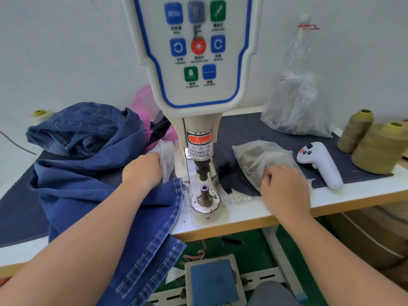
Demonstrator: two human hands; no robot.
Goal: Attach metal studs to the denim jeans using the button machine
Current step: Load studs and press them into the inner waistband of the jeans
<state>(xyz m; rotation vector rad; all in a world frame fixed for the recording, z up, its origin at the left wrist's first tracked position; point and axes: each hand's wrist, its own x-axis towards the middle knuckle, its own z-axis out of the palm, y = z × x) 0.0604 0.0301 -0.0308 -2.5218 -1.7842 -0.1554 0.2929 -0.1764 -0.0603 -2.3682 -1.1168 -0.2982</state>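
Tabletop [242,214]: both hands reaching into bags.

A garment workshop: button machine [198,102], thread cones [375,149], heaped jeans [88,133].

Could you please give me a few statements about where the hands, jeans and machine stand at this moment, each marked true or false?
1. The right hand reaches into a clear plastic bag right of the button machine. True.
2. The denim jeans lie over the lower die. False: the die is bare; the jeans lie to its left.
3. The left hand rests on the white controller. False: it reaches into a clear bag left of the machine.
4. Two olive thread cones stand at the table's right end. True.
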